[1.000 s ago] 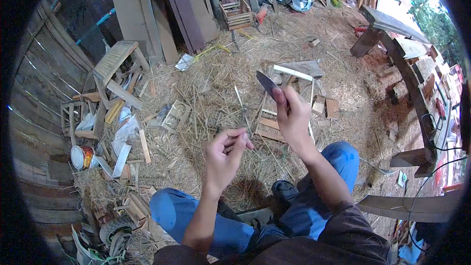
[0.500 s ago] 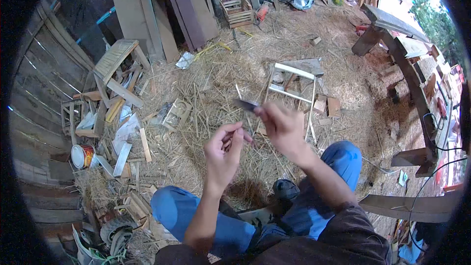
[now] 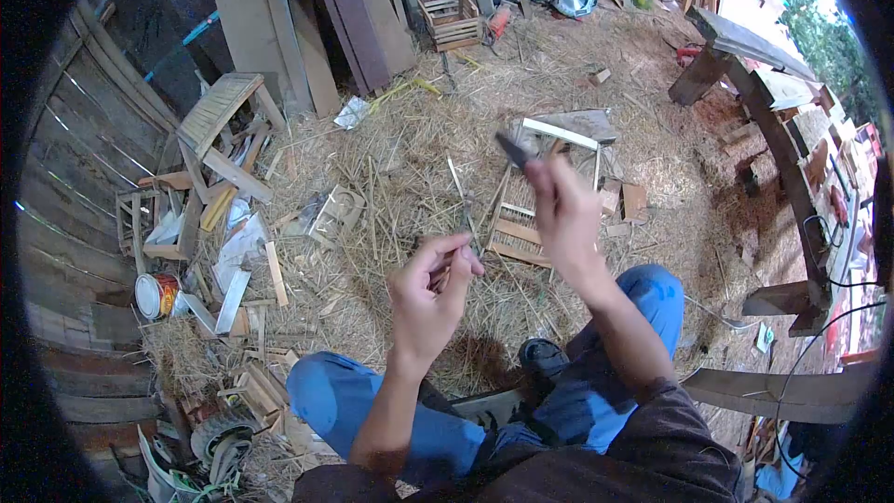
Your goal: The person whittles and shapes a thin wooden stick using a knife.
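My right hand (image 3: pixel 568 219) is wrapped round the handle of a knife (image 3: pixel 514 151). Its dark blade points up and to the left, clear of my other hand. Lower and to the left, my left hand (image 3: pixel 433 289) is closed, thumb against the bent fingers. A thin pale strip (image 3: pixel 454 177) runs down towards those fingertips. Whether it is pinched there or lies on the floor behind, I cannot tell. Beyond my right hand a small frame of light slats (image 3: pixel 517 240) rests on the straw, partly hidden by that hand.
Straw and shavings (image 3: pixel 400 177) cover the floor. To the left are a slatted wooden stool (image 3: pixel 219 116), offcuts and a paint can (image 3: pixel 156 296). A long bench (image 3: pixel 778 144) with wood on it curves along the right. Boards (image 3: pixel 349 19) lean at the back, near a slatted crate (image 3: pixel 452 23).
My right hand has moved up and to the right with the knife, away from my left hand. More of the slatted frame shows. The left fingers have shifted slightly.
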### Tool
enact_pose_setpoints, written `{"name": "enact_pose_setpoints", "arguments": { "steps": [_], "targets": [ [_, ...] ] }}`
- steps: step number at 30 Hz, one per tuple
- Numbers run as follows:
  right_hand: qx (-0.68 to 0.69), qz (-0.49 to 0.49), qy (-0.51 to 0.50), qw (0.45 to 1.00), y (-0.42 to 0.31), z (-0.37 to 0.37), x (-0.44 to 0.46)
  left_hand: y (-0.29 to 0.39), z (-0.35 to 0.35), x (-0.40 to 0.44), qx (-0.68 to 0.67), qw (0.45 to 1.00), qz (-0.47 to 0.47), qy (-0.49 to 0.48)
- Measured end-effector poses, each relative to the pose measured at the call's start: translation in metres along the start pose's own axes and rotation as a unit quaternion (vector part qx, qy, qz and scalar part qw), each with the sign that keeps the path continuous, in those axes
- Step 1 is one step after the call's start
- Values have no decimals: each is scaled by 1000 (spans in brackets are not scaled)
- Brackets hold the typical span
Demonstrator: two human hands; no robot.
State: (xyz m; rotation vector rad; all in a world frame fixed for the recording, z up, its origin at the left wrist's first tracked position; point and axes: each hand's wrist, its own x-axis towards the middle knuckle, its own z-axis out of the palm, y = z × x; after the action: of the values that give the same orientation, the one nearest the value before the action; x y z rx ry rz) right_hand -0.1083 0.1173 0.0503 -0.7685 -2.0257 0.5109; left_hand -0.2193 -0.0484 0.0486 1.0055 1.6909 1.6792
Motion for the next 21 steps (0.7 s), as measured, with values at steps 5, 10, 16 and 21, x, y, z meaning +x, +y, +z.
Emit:
{"name": "enact_pose_setpoints", "arguments": {
  "steps": [5, 10, 16, 21],
  "targets": [
    [-17, -84, -113, 990, -14, 7, -18, -4, -4, 5, 11, 999, -22, 25],
    [0, 23, -4, 1000, 6, -4, 1, 6, -6, 0, 49, 999, 14, 8],
    [33, -112, -51, 992, -7, 1, -13, -12, -5, 4, 80, 996, 37, 24],
    [-36, -51, 17, 998, 1, -5, -8, -7, -1, 1, 107, 990, 89, 22]
  ]
}}
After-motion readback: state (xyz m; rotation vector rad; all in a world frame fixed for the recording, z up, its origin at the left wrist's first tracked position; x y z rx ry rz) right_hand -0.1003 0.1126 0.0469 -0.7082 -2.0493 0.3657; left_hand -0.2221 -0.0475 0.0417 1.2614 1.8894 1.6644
